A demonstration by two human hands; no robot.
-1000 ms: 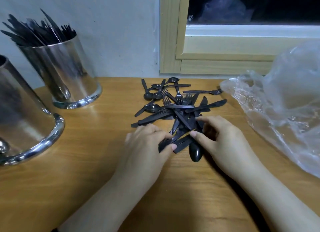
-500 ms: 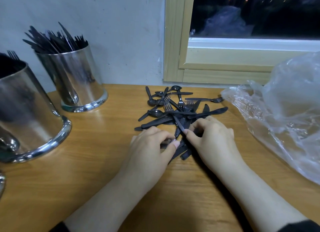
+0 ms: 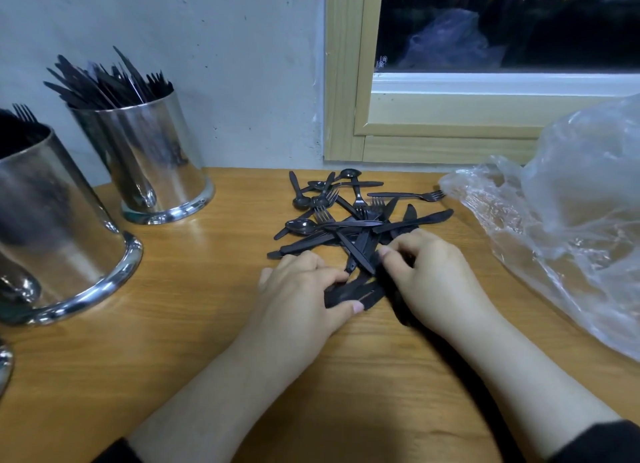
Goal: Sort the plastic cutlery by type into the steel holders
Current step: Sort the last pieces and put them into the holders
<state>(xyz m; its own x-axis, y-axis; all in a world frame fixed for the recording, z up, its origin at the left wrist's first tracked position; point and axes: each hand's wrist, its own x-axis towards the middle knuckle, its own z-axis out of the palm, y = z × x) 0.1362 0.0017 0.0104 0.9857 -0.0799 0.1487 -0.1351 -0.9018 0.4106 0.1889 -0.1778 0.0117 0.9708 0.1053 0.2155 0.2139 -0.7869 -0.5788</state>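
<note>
Head view: a wooden bench (image 3: 180, 324) carries a loose pile of black plastic cutlery (image 3: 349, 217) at its centre, towards the far edge below a window frame (image 3: 346, 116). The pile mixes spoons, forks and knives, lying crossed over one another. One fork (image 3: 408, 195) lies at the far right of the pile, tines pointing right, just beside a clear plastic bag (image 3: 571, 227) that occupies the right side of the bench.

The left hand (image 3: 304, 296) rests at the near edge of the pile, fingers curled, thumb and fingers gripping a small bundle of black pieces (image 3: 356, 293) that lies flat on the bench. Which type these pieces are cannot be told. The right hand (image 3: 429, 275) sits just right of it, fingers curled onto the same bundle; its thumb tip touches a knife (image 3: 356, 251) in the pile.

Two steel holders stand at the left. The far holder (image 3: 152, 165), near the wall, is packed with black cutlery standing upright. The near holder (image 3: 59, 241) is partly cut by the left edge, and fork tines (image 3: 24, 111) show above its rim
</note>
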